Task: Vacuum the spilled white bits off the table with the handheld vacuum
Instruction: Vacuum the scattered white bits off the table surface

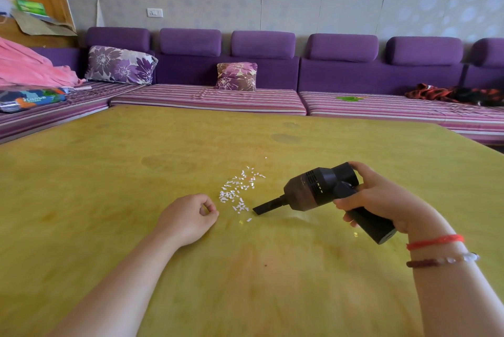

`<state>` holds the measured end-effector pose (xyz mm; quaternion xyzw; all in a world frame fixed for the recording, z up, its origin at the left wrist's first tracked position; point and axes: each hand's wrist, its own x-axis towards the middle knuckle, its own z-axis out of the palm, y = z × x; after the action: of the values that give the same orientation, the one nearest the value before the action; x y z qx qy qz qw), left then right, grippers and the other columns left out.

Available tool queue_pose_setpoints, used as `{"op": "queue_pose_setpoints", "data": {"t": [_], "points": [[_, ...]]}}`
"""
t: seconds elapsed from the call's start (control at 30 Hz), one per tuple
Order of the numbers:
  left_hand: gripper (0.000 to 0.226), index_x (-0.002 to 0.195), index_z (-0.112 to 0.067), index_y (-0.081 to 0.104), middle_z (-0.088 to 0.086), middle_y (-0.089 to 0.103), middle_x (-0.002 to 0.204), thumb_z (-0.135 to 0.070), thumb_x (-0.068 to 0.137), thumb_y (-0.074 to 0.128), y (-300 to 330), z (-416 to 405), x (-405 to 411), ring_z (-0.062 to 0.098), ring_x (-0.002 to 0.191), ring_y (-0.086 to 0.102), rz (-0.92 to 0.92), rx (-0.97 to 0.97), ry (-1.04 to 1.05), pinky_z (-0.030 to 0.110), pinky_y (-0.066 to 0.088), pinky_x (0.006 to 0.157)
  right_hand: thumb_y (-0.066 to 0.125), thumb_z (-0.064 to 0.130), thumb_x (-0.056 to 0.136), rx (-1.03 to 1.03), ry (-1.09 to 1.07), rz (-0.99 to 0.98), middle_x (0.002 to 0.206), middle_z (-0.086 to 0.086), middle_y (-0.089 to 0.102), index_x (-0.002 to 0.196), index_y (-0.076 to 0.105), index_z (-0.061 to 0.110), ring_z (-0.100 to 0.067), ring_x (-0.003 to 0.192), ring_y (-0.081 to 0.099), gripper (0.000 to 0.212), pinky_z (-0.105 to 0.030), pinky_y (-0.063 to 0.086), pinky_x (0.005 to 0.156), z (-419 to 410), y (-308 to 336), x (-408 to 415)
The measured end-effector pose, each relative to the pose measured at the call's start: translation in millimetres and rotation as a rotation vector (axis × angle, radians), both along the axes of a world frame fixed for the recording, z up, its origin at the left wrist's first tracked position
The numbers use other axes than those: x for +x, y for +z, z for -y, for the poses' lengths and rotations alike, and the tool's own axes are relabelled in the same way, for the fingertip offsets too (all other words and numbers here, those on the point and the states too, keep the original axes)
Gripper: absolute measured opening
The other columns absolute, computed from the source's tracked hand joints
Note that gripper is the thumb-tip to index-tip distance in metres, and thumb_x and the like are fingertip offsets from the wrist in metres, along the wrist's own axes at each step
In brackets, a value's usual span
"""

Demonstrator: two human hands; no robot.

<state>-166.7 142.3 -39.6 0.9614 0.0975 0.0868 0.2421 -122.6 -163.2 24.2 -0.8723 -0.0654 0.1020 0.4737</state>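
Currently, your right hand grips the handheld vacuum by its dark handle, with the fingers wrapped round the grip and the thumb laid over the rear of the motor housing. The nozzle is angled down toward the counter, with its tip at or just above the surface, just beside the near right fringe of the spilled white bits. The bits lie in a loose scatter around the middle of the counter, well apart from every edge; a few strays sit beyond the main patch toward the far edge, and one or two lie nearer to you than the nozzle tip. Your left hand rests on the counter just beside the left side of the scatter, its fingers loosely curled and holding nothing. Observe the following risks. The bits look light, so a fast sweep or exhaust air from the housing vents could scatter them wider instead of collecting them. Pushing the narrow tip flat through the patch could plough bits aside rather than draw them in. Any movement of the left hand or forearm could brush bits away. The strays at the fringe are easily missed; check for them after clearing the main patch.
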Motion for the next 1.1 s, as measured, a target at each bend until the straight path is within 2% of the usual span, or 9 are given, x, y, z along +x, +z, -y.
{"op": "queue_pose_setpoints", "data": {"t": [0.6,0.8,1.1], "points": [[0.023,0.064,-0.035,0.049,-0.01,0.053,0.059,-0.033,0.085,0.057,0.2,0.0,0.0,0.005,0.053,0.045,-0.001,-0.015,0.002,0.024,0.03,0.049,0.068,-0.001,0.076,-0.013,0.037,-0.006,0.09,-0.013,0.066,0.137,0.027,0.031,-0.021,0.059,0.068,0.08,-0.03,0.054,0.05,-2.7,1.0,-1.2],[0.021,0.065,-0.034,0.05,-0.01,0.054,0.06,-0.033,0.085,0.057,0.5,0.2,0.6,0.004,0.055,0.046,-0.004,-0.013,0.009,0.024,0.029,0.049,0.069,-0.001,0.076,-0.005,0.05,-0.01,0.091,-0.013,0.067,0.13,0.032,0.034,-0.022,0.06,0.068,0.074,-0.031,0.055,0.052,-3.0,1.3,-1.5],[0.02,0.067,-0.033,0.05,-0.011,0.052,0.06,-0.033,0.085,0.057,0.7,0.5,0.0,0.005,0.055,0.046,0.0,-0.025,0.004,0.025,0.03,0.049,0.069,-0.001,0.075,-0.008,0.025,-0.007,0.089,-0.012,0.067,0.132,0.031,0.035,-0.023,0.06,0.068,0.077,-0.033,0.055,0.053,-4.3,0.3,0.1]]}}
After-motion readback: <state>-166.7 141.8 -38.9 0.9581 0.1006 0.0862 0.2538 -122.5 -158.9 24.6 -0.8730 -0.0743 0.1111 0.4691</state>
